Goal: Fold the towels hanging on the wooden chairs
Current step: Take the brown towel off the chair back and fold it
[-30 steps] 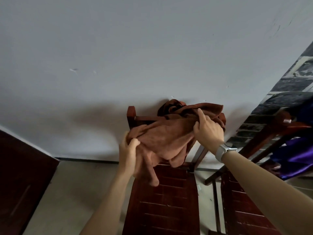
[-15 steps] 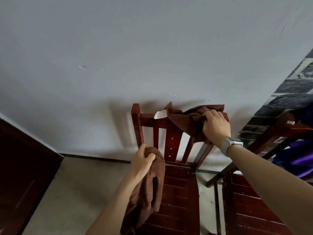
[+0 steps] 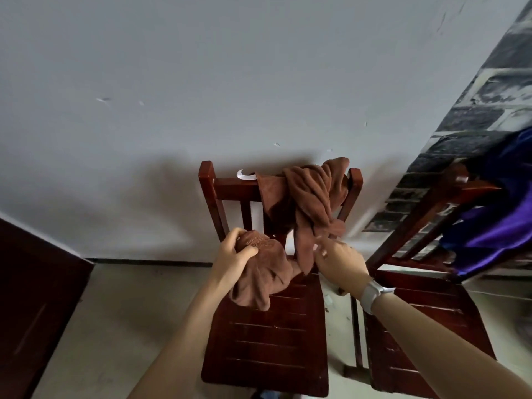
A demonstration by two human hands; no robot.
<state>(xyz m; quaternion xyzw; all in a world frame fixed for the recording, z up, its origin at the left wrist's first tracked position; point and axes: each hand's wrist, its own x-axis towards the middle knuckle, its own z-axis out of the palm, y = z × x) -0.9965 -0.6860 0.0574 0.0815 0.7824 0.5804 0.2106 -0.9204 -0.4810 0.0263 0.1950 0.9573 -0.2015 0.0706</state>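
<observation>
At the far left edge a dark brown cabinet stands against the grey wall, beside the pale floor. Moving right, the left hand is raised in front of the backrest slats of the near wooden chair; its fingers and thumb are curled tight round the top of a bunched brown towel. That towel hangs from the grip with its long axis roughly vertical, its loose end pointing down toward the seat boards and leaning slightly to the right. A small white tag sticks up from the chair's top rail. Just right of the tag, a second brown towel is draped over the top rail; it is crumpled and its long axis runs downward, a narrow tail hanging between the two hands and pointing at the seat. The right hand, with a white watch at the wrist, is at the lower end of this draped towel; the fingertips are motion-blurred, so whether they pinch the cloth or only touch it cannot be told. Further right a second wooden chair stands close beside the first, with purple fabric hung over its back, before a dark brick-patterned wall.
</observation>
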